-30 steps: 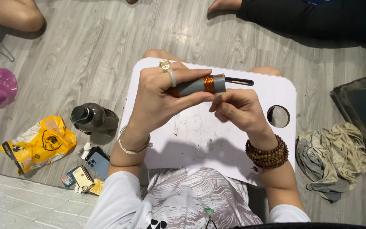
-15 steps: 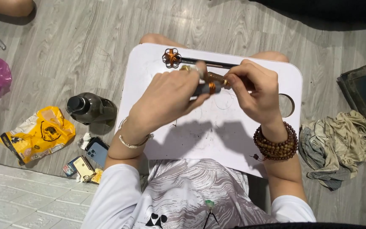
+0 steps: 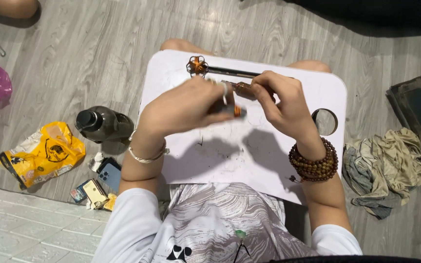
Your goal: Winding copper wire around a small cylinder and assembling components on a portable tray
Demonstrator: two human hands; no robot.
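Bottle (image 3: pixel 104 124) and yellow bag (image 3: pixel 42 153) lie left on the floor. Over the white desk (image 3: pixel 220 160), left hand (image 3: pixel 183 107) grips a small orange-banded cylinder (image 3: pixel 230 109); right hand (image 3: pixel 283 104) pinches its brown end piece (image 3: pixel 243 89). Fitting appears underway; next needs careful alignment.

Matt white plastic worktop (image 3: pixel 288 160) (scuffed with dark marks), grey wood-grain floor (image 3: pixel 98 58), glossy yellow plastic bag (image 3: pixel 40 153), crumpled cloth (image 3: pixel 386 170).
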